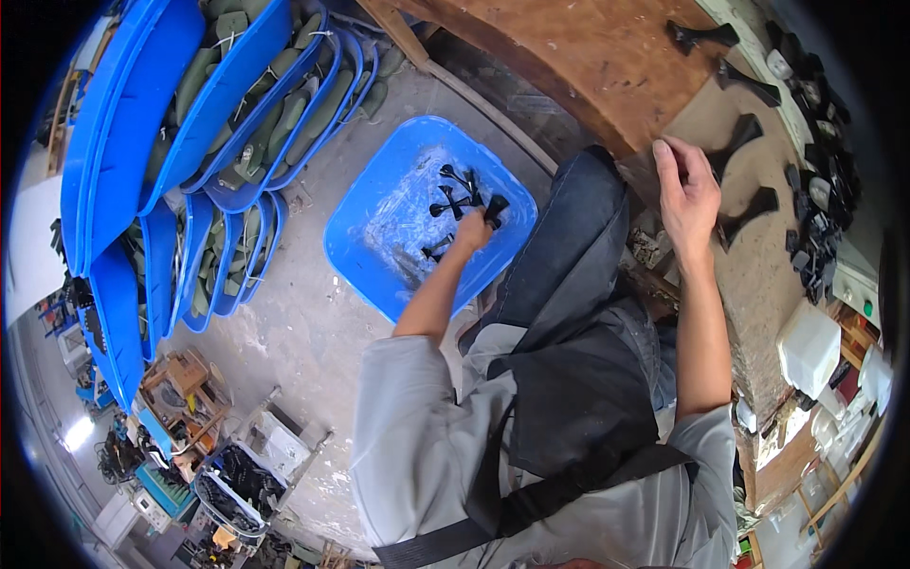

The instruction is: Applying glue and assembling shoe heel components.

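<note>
Left hand (pixel 474 230) inside the square blue plastic tub (pixel 365 190) — fingers apparently pinching a flared black plastic piece (pixel 497 206), long axis towards one o'clock; right hand (pixel 690 194), farther off near three o'clock, empty, fingers loosely bent.

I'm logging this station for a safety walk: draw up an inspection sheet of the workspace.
Surface: brown bench, patchy in tone
Things: black parts in blue tub and on bench
Clutter: dark pile along the bench's right side
Hands: left hand in tub at a black part, grip unclear; right hand near bench, looks open, nothing seen held
Cables: dark tangle at lower left, too small to tell
Surroundings: blue bins of green pieces at left
</note>
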Available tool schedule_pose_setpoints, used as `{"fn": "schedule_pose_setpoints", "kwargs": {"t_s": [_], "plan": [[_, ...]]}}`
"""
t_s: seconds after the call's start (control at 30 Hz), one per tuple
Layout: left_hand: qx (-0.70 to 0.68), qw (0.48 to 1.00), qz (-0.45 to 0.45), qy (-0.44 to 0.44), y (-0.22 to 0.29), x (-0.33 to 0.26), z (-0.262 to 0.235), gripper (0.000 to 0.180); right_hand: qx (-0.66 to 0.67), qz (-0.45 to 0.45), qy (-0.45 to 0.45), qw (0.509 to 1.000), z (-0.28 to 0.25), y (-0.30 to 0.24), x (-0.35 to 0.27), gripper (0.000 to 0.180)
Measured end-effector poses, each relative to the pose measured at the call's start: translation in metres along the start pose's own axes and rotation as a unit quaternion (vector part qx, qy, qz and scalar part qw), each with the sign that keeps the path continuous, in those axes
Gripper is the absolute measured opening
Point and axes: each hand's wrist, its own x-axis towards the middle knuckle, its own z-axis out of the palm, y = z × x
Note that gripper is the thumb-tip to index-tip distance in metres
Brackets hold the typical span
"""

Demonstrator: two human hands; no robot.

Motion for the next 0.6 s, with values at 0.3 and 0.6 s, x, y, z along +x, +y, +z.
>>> {"fn": "schedule_pose_setpoints", "kwargs": {"t_s": [0.3,0.6], "plan": [[-0.021,0.990,-0.139,0.001,-0.043,0.033,0.103,0.031,0.000,-0.010,-0.016,1.000,0.001,-0.003,0.004,0.014],[-0.211,0.817,0.433,0.317,0.394,0.003,-0.221,0.020,0.025,0.010,0.006,1.000,-0.012,-0.006,0.007,0.017]]}}
